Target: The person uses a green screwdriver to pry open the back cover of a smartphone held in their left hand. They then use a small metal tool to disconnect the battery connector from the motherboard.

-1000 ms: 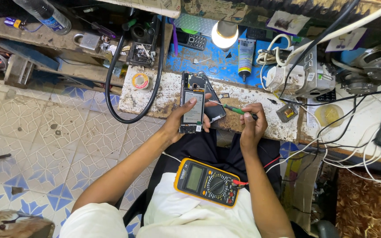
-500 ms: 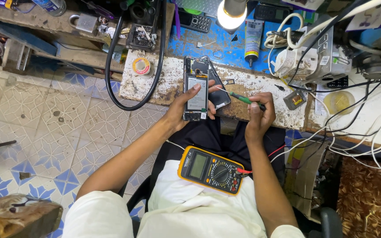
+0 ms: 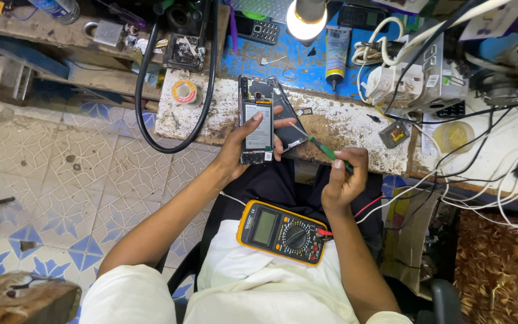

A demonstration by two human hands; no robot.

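Note:
My left hand [image 3: 241, 147] holds an opened phone [image 3: 256, 123] upright over the bench edge, its back removed so the white battery and circuit board show. The dark back cover [image 3: 289, 129] sticks out behind it on the right, under my left fingers. My right hand [image 3: 343, 183] grips a thin green-handled screwdriver [image 3: 322, 147], its metal tip reaching toward the phone's right side. A yellow multimeter [image 3: 283, 231] rests on my lap, with red and black leads running off to the right.
The worn white-and-blue workbench [image 3: 343, 123] carries a lit lamp [image 3: 304, 21], a glue tube [image 3: 335, 51], a solder roll [image 3: 184, 92], a keypad phone [image 3: 259, 30], a power unit [image 3: 415, 72] and tangled cables. A black cable loop [image 3: 172, 90] hangs left over the tiled floor [image 3: 61, 168].
The view has shifted, so bench and hands sit lower in frame. My right hand has drawn back toward me and the screwdriver tip now points at the phone's right edge.

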